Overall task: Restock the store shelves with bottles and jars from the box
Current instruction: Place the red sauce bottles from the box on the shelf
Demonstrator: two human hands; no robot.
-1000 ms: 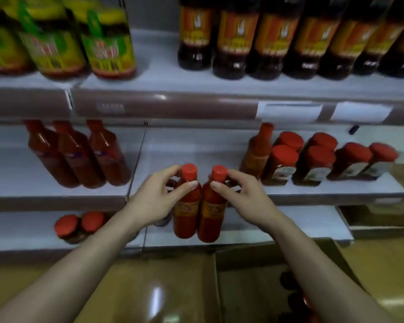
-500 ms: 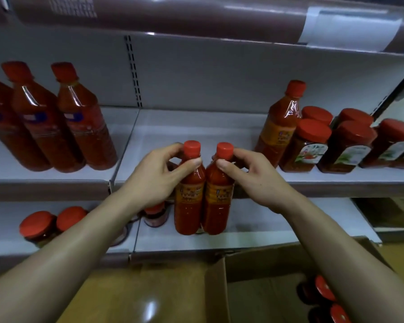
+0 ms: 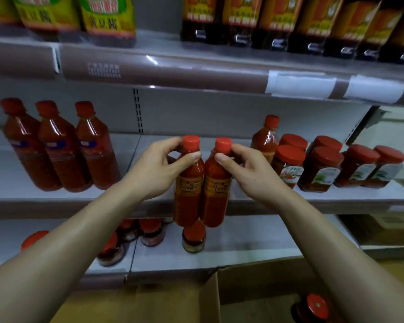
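At nine o'clock we saw three tall red sauce bottles (image 3: 58,145) on the middle shelf (image 3: 336,194), their blue labels too blurred to read. At centre, our left hand (image 3: 154,169) pinched the neck of one small red-capped bottle (image 3: 188,180); our right hand (image 3: 247,173) pinched its twin (image 3: 216,183), the two touching, held in front of the shelf edge. Their orange labels carried unreadable print. At three o'clock stood red-lidded jars (image 3: 319,169). At five o'clock the cardboard box (image 3: 210,297) was cut off, one jar lid (image 3: 316,304) showing.

Held red sauce bottles (image 3: 202,183): two. Large red bottles (image 3: 58,148): three. Red-lidded jars (image 3: 322,169): six.
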